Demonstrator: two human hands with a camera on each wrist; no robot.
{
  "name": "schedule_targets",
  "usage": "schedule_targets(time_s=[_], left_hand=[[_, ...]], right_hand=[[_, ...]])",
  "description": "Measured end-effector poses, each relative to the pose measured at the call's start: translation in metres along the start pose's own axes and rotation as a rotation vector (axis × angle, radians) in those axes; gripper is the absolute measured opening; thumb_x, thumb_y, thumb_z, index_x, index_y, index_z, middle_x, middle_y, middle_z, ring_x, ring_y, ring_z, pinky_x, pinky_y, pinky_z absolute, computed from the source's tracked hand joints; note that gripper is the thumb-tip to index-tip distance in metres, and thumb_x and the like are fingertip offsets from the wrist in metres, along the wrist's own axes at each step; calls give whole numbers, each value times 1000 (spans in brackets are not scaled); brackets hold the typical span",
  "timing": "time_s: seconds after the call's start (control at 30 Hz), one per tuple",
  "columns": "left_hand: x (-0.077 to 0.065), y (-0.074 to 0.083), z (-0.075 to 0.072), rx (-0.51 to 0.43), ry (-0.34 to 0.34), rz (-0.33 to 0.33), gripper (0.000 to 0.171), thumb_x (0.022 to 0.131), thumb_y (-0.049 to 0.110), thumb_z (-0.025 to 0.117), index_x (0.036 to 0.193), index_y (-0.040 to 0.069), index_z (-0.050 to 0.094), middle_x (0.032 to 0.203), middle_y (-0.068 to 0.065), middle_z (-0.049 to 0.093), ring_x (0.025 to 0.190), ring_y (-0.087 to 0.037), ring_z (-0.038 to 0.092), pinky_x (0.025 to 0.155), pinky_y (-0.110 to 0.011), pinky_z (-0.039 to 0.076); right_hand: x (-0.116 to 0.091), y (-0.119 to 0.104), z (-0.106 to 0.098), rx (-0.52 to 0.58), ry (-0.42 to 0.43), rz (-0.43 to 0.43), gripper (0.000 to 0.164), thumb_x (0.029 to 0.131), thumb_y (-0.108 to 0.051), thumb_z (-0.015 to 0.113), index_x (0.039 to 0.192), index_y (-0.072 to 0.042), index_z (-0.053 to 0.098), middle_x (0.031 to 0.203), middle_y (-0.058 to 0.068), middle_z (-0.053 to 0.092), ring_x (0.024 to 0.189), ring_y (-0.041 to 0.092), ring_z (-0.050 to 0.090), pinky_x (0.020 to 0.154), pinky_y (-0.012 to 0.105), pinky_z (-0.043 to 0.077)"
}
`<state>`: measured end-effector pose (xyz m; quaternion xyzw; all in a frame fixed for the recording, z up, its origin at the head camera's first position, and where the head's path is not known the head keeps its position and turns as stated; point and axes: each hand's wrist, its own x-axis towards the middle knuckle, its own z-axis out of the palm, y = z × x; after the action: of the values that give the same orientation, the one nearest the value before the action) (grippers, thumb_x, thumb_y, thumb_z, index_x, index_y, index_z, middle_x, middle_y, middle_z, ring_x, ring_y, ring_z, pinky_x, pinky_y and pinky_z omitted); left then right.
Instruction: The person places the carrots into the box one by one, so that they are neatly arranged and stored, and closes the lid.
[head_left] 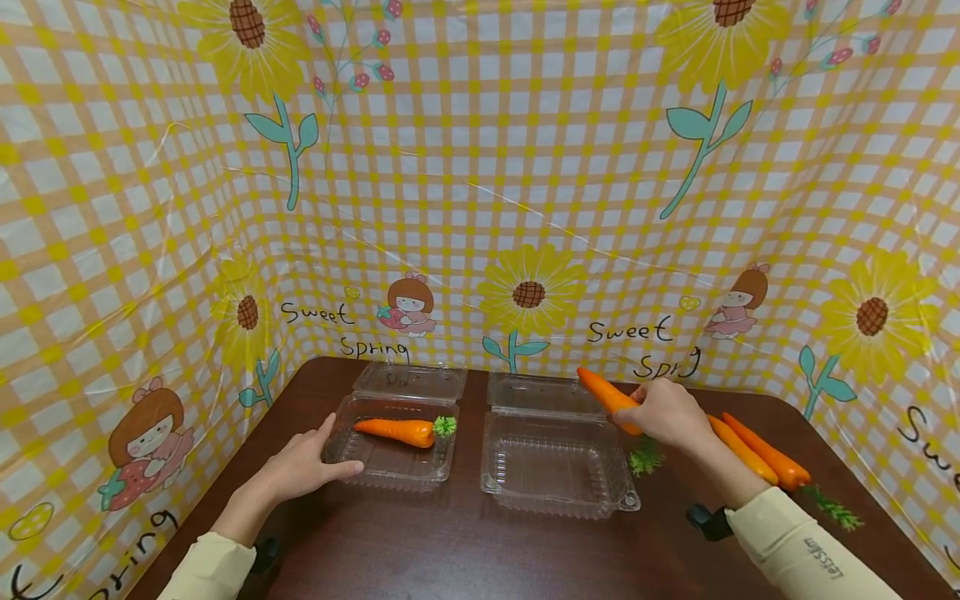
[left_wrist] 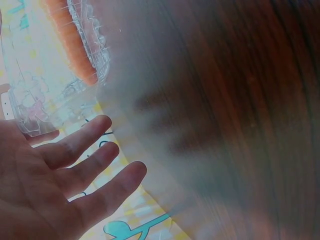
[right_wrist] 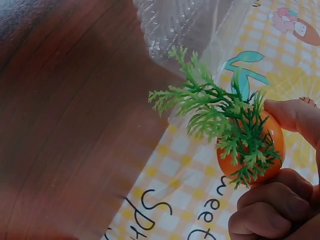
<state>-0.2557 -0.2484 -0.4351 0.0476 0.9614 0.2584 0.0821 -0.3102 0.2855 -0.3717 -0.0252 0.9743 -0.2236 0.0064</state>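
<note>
My right hand (head_left: pixel 667 412) grips an orange carrot (head_left: pixel 603 392) near its thick end, above the right side of a clear plastic box (head_left: pixel 555 502). Its tip points up and to the left, and its green leafy top (right_wrist: pixel 215 107) hangs out behind the thumb in the right wrist view. That box stands with its lid folded back and no carrot inside. A second clear box (head_left: pixel 401 481) on the left holds one carrot (head_left: pixel 397 431) lying across it. At this box's left edge is my left hand (head_left: pixel 303 462), its fingers (left_wrist: pixel 82 145) spread apart and holding nothing.
Two more carrots (head_left: pixel 772 454) lie side by side on the dark wooden table (head_left: pixel 465 550), at the right beyond my right forearm. Both lids (head_left: pixel 408 382) lean back toward the checked cloth (head_left: pixel 480 208) that walls in the table's back and sides.
</note>
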Motion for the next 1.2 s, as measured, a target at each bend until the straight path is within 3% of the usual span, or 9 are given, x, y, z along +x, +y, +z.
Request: schedule_targets(time_s=[0.23, 0.4, 0.53, 0.63, 0.7, 0.93, 1.2], left_hand=[[-1, 0, -1, -3, 0, -7, 117, 84, 71, 65, 161, 0, 13, 154, -35, 34, 142, -57, 27, 98, -76, 34], [-2, 0, -1, -7, -5, -15, 117, 84, 72, 65, 161, 1, 13, 155, -35, 32, 142, -57, 26, 98, -77, 33], [-2, 0, -1, -13, -6, -12, 116, 84, 70, 66, 161, 0, 13, 155, -35, 33, 142, -57, 27, 98, -75, 35], [-3, -2, 1, -15, -9, -15, 116, 85, 70, 66, 161, 1, 13, 155, -34, 34, 142, -56, 28, 98, -75, 35], [-2, -3, 2, -14, -10, -16, 116, 84, 70, 66, 161, 1, 12, 155, -34, 34, 142, -56, 28, 98, -75, 34], [-1, -4, 3, -16, -6, -9, 116, 85, 69, 66, 161, 0, 13, 155, -35, 34, 142, -57, 28, 99, -75, 34], [0, -2, 2, -26, -7, -8, 115, 85, 69, 66, 162, 3, 11, 155, -32, 36, 143, -56, 27, 99, -75, 34]], right_hand=[[1, -2, -4, 6, 13, -11, 29, 84, -33, 76, 87, -5, 71, 67, 4, 64, 52, 17, 51, 49, 30, 39], [2, -14, -11, 4, 34, -63, 25, 83, -29, 75, 74, -8, 65, 61, 3, 59, 49, 16, 45, 49, 29, 35], [4, -30, -14, 29, 12, -87, 25, 84, -28, 75, 85, -3, 70, 64, 3, 63, 51, 18, 51, 50, 30, 38], [5, -43, -15, 45, -6, -107, 39, 85, -28, 76, 107, 4, 73, 71, 6, 70, 55, 22, 62, 50, 31, 44], [6, -52, -15, 50, -11, -121, 45, 85, -28, 75, 113, 7, 71, 74, 8, 71, 56, 22, 64, 50, 32, 46], [14, -84, -9, 37, -10, -195, 34, 82, -25, 76, 103, 2, 75, 74, 7, 71, 52, 17, 56, 48, 29, 41], [23, -120, 4, 47, -61, -266, 32, 80, -25, 80, 101, -1, 76, 78, 6, 72, 57, 17, 61, 52, 28, 45]])
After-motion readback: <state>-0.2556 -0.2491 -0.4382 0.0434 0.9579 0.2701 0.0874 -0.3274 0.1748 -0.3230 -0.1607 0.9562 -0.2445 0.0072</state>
